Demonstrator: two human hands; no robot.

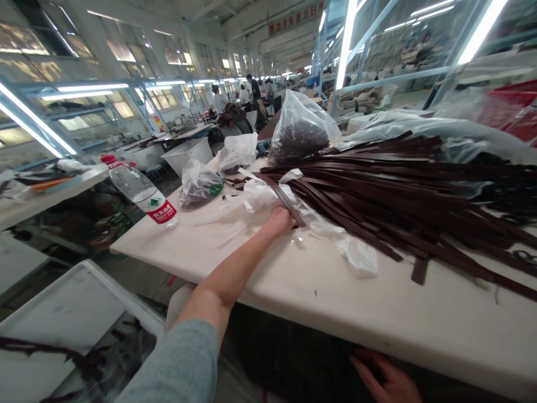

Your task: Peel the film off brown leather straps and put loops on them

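Note:
My left hand (pixel 280 221) reaches over the table, its fingers closed around a dark brown strap (pixel 282 193) that looks like leather. Crumpled white tissue-like paper (pixel 260 197) lies beneath and around that hand. Just to its right spreads a large bundle of long dark brown straps (pixel 361 179), fanned out across the tabletop. Below the table's front edge hangs my right hand (pixel 388 380), partly cut off by the frame, fingers apart and nothing visible in them.
On the pale table (pixel 268 291) stand a plastic water bottle (pixel 146 196) and several clear bags, one large bag (pixel 300 126) among them. A white bin (pixel 88 280) with dark scraps sits at lower left. People (pixel 254 92) work farther back.

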